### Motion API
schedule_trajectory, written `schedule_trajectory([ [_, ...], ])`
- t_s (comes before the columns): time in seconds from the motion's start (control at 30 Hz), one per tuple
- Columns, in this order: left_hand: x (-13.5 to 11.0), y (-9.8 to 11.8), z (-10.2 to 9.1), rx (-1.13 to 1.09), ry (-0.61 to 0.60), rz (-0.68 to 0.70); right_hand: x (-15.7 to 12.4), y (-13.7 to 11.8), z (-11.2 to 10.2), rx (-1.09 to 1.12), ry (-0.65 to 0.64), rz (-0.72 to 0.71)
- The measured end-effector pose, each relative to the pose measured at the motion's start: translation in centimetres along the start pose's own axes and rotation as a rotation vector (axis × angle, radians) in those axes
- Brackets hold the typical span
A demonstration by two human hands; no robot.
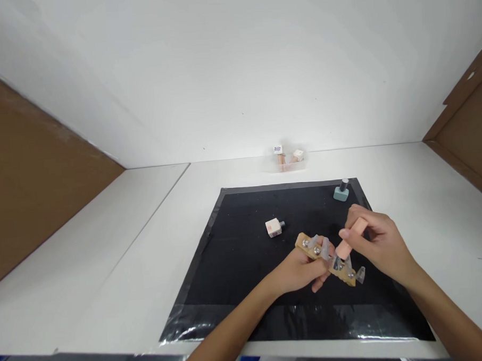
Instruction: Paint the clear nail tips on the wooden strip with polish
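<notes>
My left hand [301, 271] is closed around a wooden nail-tip display stand [301, 239], which has metal balls along it and several clear nail tips [325, 248] standing up. My right hand [373, 238] pinches the peach cap of a nail polish brush [351, 239]. Its lower end is at one of the nail tips; the bristles are too small to make out. Left of the stand is a white nail polish bottle [273, 228], its dark neck uncapped and pointing right. Farther back, a teal nail polish bottle [341, 193] has its dark cap on.
A black mat [232, 255] with taped edges lies on the white table [120, 249]. Behind it, a clear box [294, 166] against the back wall holds two white bottles with peach caps. Brown panels [36, 168] flank the workspace.
</notes>
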State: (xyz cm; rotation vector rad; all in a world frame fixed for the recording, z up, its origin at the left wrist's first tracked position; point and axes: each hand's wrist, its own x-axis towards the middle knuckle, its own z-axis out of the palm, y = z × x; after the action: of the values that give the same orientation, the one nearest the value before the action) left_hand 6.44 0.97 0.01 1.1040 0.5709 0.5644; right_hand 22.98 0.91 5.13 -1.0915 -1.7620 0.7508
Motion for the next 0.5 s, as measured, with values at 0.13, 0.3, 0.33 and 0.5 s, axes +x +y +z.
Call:
schedule_trajectory([
  [0.13,-0.07,-0.10,0.12,0.019,0.014,-0.020,-0.07,0.08,0.04,-0.137,0.120,-0.002],
  [0.3,-0.25,0.17,0.40,0.044,0.026,-0.026,-0.08,-0.10,-0.19,-0.037,0.140,-0.018],
  [0.33,-0.24,0.22,0.44,0.045,0.031,-0.022,-0.05,-0.15,-0.20,-0.007,0.106,-0.027],
  [0.5,-0.02,0.13,0.48,0.064,0.038,-0.006,0.04,0.02,-0.16,-0.050,-0.014,-0.066],
])
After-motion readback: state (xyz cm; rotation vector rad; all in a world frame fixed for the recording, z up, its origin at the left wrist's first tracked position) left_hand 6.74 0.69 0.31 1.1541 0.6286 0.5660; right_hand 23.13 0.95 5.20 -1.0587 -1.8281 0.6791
